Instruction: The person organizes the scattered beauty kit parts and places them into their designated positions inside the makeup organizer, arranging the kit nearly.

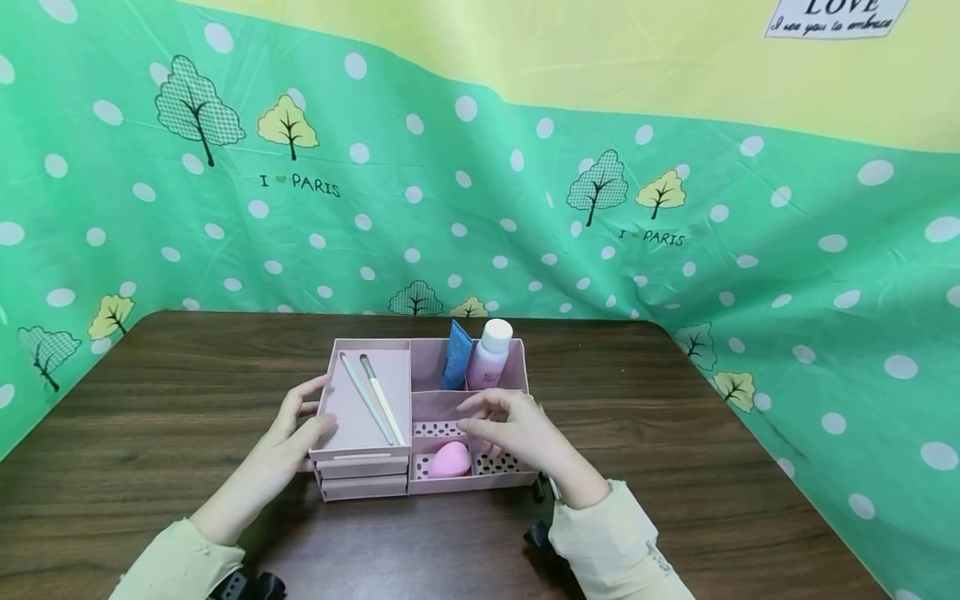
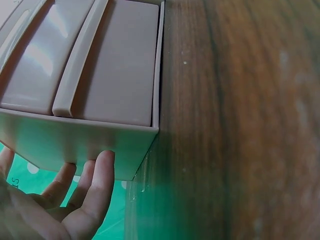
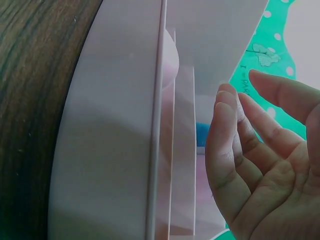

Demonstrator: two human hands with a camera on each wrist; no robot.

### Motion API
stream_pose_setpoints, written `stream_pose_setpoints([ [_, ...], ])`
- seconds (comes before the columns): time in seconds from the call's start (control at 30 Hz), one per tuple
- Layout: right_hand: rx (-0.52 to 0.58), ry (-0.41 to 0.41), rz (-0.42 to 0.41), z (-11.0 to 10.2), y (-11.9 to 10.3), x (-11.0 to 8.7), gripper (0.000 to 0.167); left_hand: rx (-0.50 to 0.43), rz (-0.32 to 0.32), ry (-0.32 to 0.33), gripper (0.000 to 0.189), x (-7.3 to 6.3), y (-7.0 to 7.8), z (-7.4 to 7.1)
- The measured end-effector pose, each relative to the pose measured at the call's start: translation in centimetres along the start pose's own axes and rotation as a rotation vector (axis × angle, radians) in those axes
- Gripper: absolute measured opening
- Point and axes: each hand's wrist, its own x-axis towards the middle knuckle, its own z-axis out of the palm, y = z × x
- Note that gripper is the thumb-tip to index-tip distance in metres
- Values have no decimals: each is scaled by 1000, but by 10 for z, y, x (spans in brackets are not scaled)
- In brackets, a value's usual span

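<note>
A pink desktop organizer (image 1: 362, 340) stands on the table. My left hand (image 1: 288, 433) rests against its left side, fingertips (image 2: 104, 162) touching the outer wall below the drawers (image 2: 117, 65). Two makeup brushes (image 1: 382, 400) lie on the flat top at the left. In the back right compartments stand a blue tube (image 1: 456, 358) and a pink bottle (image 1: 489, 362) with a white cap. A pink makeup sponge (image 1: 451, 460) sits in a front compartment. Over the right-hand compartments hovers my right hand (image 1: 513, 423), fingers loosely bent, nothing held; the right wrist view shows a gap between thumb and fingers.
The organizer stands on a dark wood table (image 1: 675, 467). Behind the table hangs a green and yellow cloth (image 1: 480, 208) with white dots and printed trees. Black straps with devices sit at both wrists.
</note>
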Motion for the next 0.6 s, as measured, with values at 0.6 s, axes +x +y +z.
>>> stream_pose_setpoints([
  [0.6, 18, 72, 10, -18, -1, -2, 30, 17, 6, -1, 58, 0, 0, -1],
])
